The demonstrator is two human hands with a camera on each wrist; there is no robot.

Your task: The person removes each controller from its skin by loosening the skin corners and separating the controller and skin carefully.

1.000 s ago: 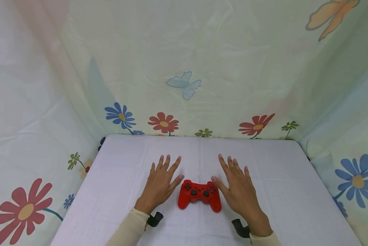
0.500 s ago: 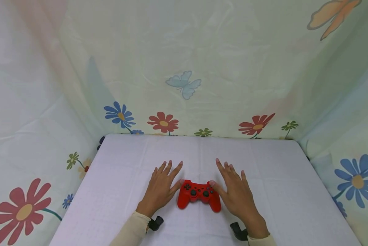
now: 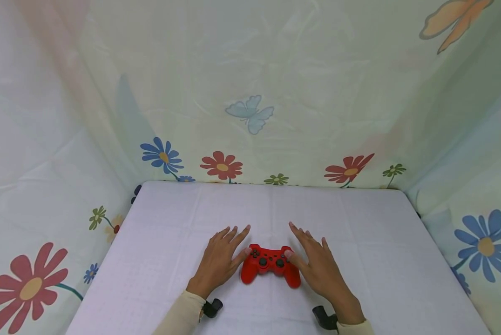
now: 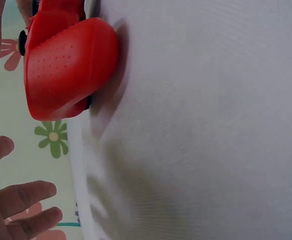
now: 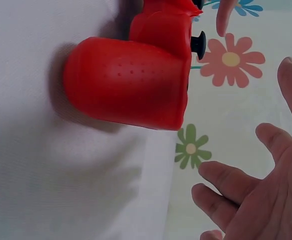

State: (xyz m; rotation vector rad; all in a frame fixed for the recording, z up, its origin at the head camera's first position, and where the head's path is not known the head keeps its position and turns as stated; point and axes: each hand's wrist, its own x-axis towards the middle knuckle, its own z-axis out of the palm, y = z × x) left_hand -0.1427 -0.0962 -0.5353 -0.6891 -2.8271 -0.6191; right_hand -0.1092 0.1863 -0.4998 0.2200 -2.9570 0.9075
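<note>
A red game controller (image 3: 270,265) with black thumbsticks and buttons lies on the white-covered table, its two grips toward the person. My left hand (image 3: 218,258) hovers at its left side, fingers spread and fairly straight, the thumb near the controller's upper left corner. On the other side is my right hand (image 3: 321,269), also with extended fingers, its thumb by the upper right buttons. In the left wrist view the controller's grip (image 4: 68,70) stands apart from the fingers (image 4: 25,197). The right wrist view likewise shows a gap between the controller (image 5: 130,82) and the right hand (image 5: 266,195).
White cloth covers the table (image 3: 171,209). A curtain (image 3: 309,93) printed with flowers and butterflies hangs behind it and at both sides. A black wrist-camera piece (image 3: 213,308) sits at the left wrist, another black piece (image 3: 323,317) at the right.
Both hands have come slightly closer to the controller and their fingertips have lowered toward the person. The thumbs have drawn in to its upper corners. The controller has stayed in place.
</note>
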